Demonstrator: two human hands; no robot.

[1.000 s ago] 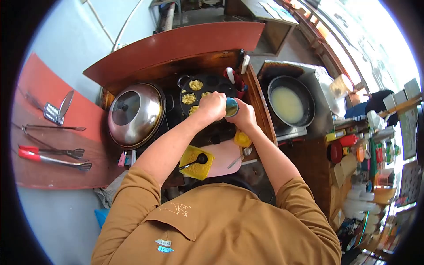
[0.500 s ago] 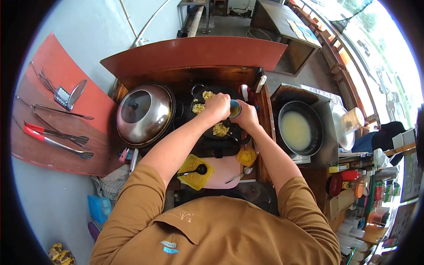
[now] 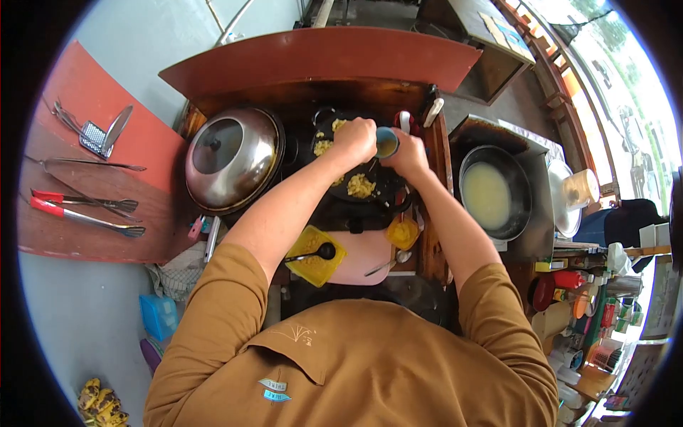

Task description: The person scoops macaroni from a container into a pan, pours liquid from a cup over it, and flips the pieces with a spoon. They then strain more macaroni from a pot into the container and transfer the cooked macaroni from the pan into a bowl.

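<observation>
Just above the centre of the frame, the right hand [image 3: 408, 154] has its fingers clamped on a small blue cup [image 3: 386, 142], which it holds over the dark pan [image 3: 391, 186], the cup's mouth turned towards the viewer. Immediately to the cup's left is the left hand [image 3: 358, 140], its back uppermost and its fingers curled under; I cannot tell whether they pinch anything, or whether this hand touches the cup. Yellow, crumbly heaps [image 3: 361, 186] sit in the pan, 1 plainly visible below the hands and others partly hidden by the left hand and forearm. Left of the pan stands a pot under a domed metal lid [image 3: 256, 153] with a dark window. Below the pan, towards the middle of the frame, lies a pink board [image 3: 370, 267], with a yellow tub [image 3: 307, 274] at its left edge and a black ladle [image 3: 326, 250] resting in the tub. A smaller yellow container [image 3: 403, 233] is near the board's upper right corner. At right of centre, a black frying pan [image 3: 524, 206] contains pale liquid [image 3: 487, 196]. On the far left, 2 red-handled tongs [image 3: 85, 213] hang against a reddish panel [image 3: 153, 160].
</observation>
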